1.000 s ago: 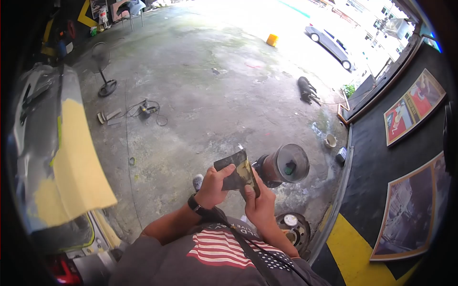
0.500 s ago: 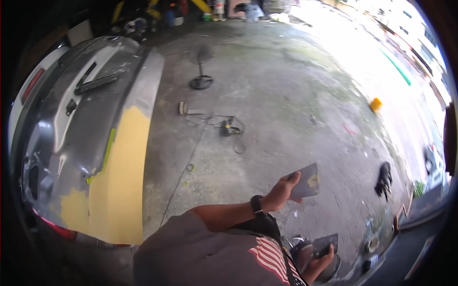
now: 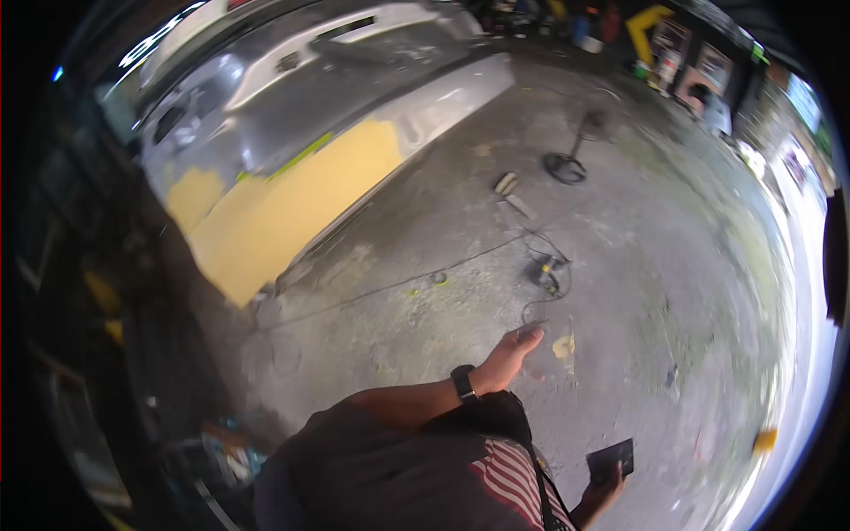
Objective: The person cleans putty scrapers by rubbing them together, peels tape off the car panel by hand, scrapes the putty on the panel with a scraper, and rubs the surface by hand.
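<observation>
My left hand [image 3: 503, 363], with a dark watch on its wrist, is closed on a thin grey plate [image 3: 551, 361]. A dab of yellow filler [image 3: 564, 346] lies on that plate, whose outline blends into the floor. Lower right, my right hand [image 3: 606, 492] grips a dark rectangular plate [image 3: 611, 459], its fingers partly hidden. Both hands are over the floor, apart from the grey car body panel [image 3: 266, 119] at upper left. Smooth yellow filler [image 3: 297, 203] covers much of the panel's near edge, beside a strip of green tape [image 3: 301, 156].
On the concrete floor [image 3: 425, 327] lie a corded power tool [image 3: 546, 274] and a sanding block [image 3: 506, 183]. A pedestal fan [image 3: 565, 168] stands farther back. A yellow container [image 3: 765, 440] is at right. Dark clutter [image 3: 235, 451] fills the lower left.
The view has swung round, so the car panel now lies tilted across the upper left and the fan and power tool appear farther right. Both hands still hold their plates.
</observation>
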